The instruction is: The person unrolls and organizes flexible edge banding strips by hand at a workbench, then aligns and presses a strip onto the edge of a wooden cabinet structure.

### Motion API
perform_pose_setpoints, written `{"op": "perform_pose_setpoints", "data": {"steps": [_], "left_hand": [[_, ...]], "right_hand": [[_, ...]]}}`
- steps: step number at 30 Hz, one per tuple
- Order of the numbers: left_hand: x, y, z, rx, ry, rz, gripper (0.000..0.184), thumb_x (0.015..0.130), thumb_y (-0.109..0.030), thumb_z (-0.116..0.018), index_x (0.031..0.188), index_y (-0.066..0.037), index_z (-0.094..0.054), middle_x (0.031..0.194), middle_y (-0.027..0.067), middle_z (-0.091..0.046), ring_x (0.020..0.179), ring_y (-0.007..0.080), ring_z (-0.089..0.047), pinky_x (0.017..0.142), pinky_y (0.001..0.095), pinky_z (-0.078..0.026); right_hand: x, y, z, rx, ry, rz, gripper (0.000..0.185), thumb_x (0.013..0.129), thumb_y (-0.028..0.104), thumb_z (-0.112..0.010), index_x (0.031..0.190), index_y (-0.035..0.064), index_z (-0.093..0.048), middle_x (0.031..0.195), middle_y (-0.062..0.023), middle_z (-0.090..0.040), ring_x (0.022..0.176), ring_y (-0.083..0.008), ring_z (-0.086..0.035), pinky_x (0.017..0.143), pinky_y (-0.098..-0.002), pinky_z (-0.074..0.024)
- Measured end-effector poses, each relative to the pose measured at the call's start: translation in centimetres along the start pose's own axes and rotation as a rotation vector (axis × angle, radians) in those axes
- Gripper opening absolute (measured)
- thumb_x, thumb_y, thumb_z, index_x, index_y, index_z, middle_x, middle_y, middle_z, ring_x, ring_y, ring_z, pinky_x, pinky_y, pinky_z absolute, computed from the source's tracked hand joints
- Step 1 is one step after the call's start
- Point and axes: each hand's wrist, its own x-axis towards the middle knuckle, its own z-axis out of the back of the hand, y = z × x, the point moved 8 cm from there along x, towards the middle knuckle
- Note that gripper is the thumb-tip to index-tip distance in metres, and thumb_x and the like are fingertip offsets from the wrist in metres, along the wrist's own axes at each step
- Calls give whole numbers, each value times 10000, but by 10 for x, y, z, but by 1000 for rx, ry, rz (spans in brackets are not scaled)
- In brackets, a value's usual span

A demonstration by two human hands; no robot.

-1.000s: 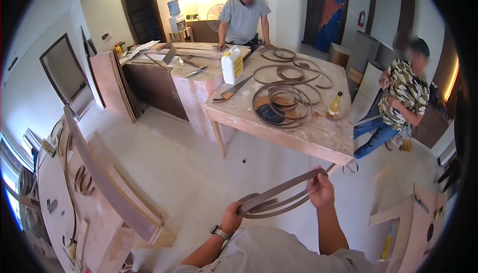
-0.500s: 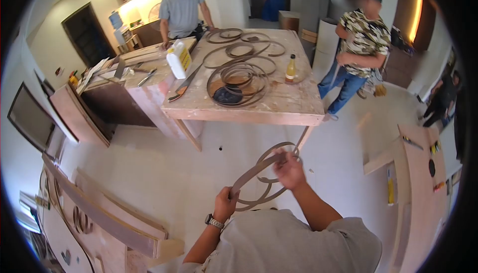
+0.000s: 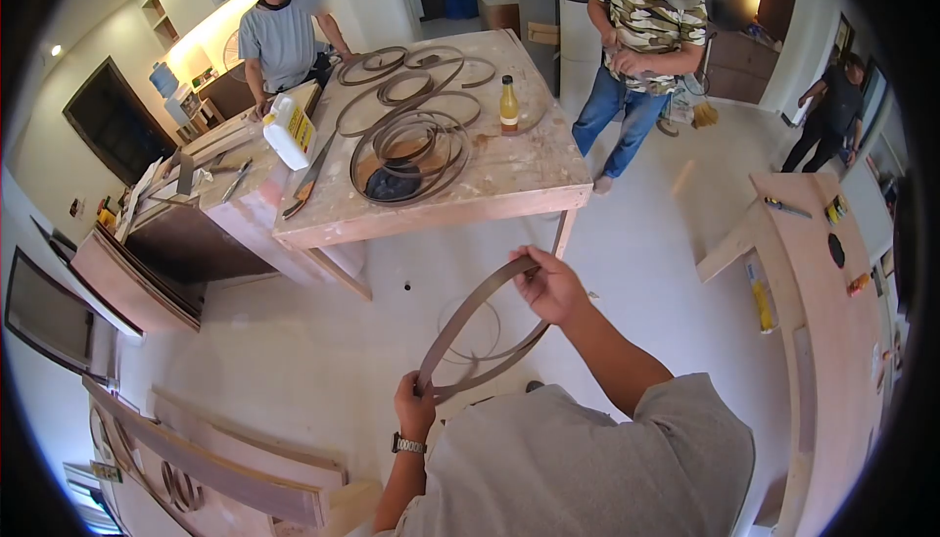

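A long, thin brown edge-banding strip (image 3: 472, 310) bows between my hands in front of my body. My left hand (image 3: 415, 406), with a watch at its wrist, is closed around the strip at the lower left. Higher up and to the right, my right hand (image 3: 550, 287) pinches the strip between thumb and fingers. Loose loops of strip hang below and behind my hands, over the pale floor. Beyond stands a wooden worktable (image 3: 431, 219), where several coils of similar strip (image 3: 406, 150) lie around a dark bundle.
On the table are a yellow bottle (image 3: 508, 106), a white jug (image 3: 289, 133) and a handsaw (image 3: 309, 181). Two people stand behind it, one in grey (image 3: 287, 43), one in camouflage (image 3: 646, 18). Curved wooden panels (image 3: 211, 449) lie at lower left; a wooden bench (image 3: 822, 292) is at right.
My hands have spread and the strip has opened into a wider bow. My right hand has shifted slightly left and up. The view has swung right, so the table appears further left.
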Motion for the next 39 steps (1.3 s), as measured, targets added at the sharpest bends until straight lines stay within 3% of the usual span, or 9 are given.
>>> {"op": "perform_pose_setpoints", "data": {"steps": [7, 12, 17, 21, 23, 28, 32, 35, 39], "left_hand": [[7, -27, -18, -35, 96, 35, 181, 857, -156, -659, 965, -14, -626, 699, 111, -605, 578, 195, -553, 544, 329, -443], [19, -50, -33, -167, 181, 39, 178, 894, -183, -639, 891, -7, -613, 613, 70, -562, 537, 134, -490, 515, 309, -412], [35, -41, -25, -245, 50, 101, 220, 930, -222, -605, 856, -15, -607, 626, 28, -568, 534, 93, -503, 498, 270, -409], [41, -11, -30, -529, 2, 325, 259, 957, -253, -566, 843, -24, -605, 658, 13, -570, 527, 72, -482, 477, 243, -392], [45, -7, -30, -586, -55, 361, 272, 972, -252, -542, 809, -41, -594, 665, 1, -555, 507, 63, -446, 449, 235, -355], [52, 12, -26, -590, -100, 460, 303, 962, -282, -557, 847, -11, -626, 673, 24, -588, 506, 76, -490, 455, 241, -405], [57, 36, -6, -608, -239, 459, 329, 959, -305, -565, 854, -1, -636, 674, 32, -591, 485, 80, -484, 437, 248, -398], [69, 63, 23, -531, -287, 502, 350, 950, -320, -572, 854, 9, -639, 670, 39, -597, 493, 87, -501, 444, 247, -413], [77, 138, 45, -523, -320, 607, 345, 948, -327, -576, 896, 9, -627, 718, 61, -632, 556, 117, -556, 486, 266, -462]], "right_hand": [[-6, 79, 0, 171, 65, 256, 152, 953, 157, -551, 943, 16, -607, 946, -103, -668, 794, -193, -638, 643, -256, -567], [-12, 84, 16, 230, -54, 322, 189, 947, 194, -565, 938, 14, -621, 924, -94, -672, 828, -180, -636, 672, -277, -557], [-10, 85, 33, 181, -3, 340, 239, 936, 243, -588, 949, 9, -634, 947, -101, -676, 866, -186, -631, 710, -291, -543], [-20, 83, 14, 92, -63, 332, 285, 939, 277, -577, 1000, 2, -622, 1006, -124, -657, 949, -195, -609, 775, -312, -527], [-15, 82, 25, 34, -108, 311, 291, 941, 285, -575, 1021, 7, -612, 1021, -115, -645, 947, -195, -604, 774, -307, -525], [-2, 75, 49, -80, -153, 289, 291, 943, 300, -571, 1032, 25, -603, 1017, -97, -630, 900, -185, -595, 756, -307, -521], [32, 38, 81, 105, -229, 151, 257, 926, 275, -589, 990, 26, -598, 915, -91, -638, 798, -204, -606, 705, -315, -523], [70, 0, 100, 25, -247, 139, 200, 907, 230, -613, 964, 38, -596, 867, -94, -632, 781, -216, -612, 687, -317, -526], [99, -81, 14, -209, -93, -20, 194, 936, 232, -584, 1034, 65, -575, 854, -71, -617, 782, -209, -618, 673, -330, -522]]}}
